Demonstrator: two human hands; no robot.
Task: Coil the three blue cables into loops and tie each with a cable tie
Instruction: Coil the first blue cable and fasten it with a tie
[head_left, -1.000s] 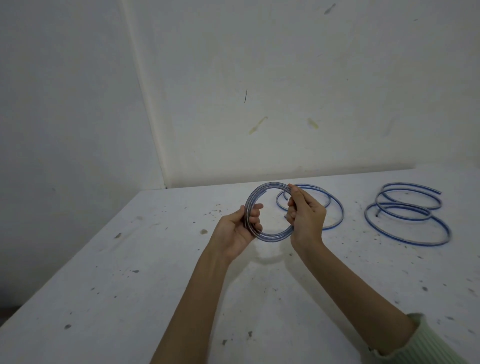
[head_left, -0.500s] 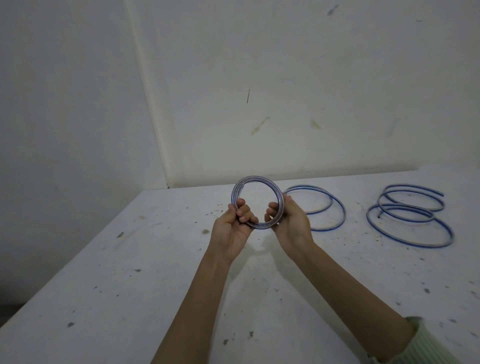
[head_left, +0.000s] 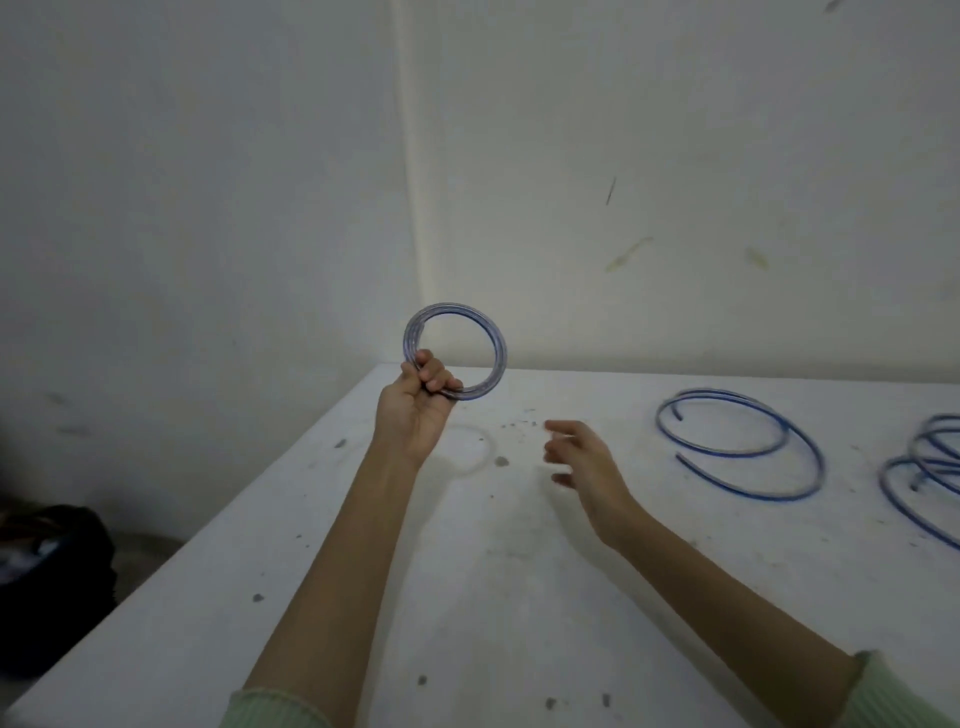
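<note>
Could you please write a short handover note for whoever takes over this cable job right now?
Left hand: grip round the bottom left of a tight coil, held up above the table.
Right hand: open, blurred, holding nothing, above the table.
Second cable: loose loops lying on the table, right of the hands.
Third cable: loose loops at the right edge of the view, partly cut off.
Done: one cable coiled.
Left: tie it (no tie in view), then coil and tie the other two.
</note>
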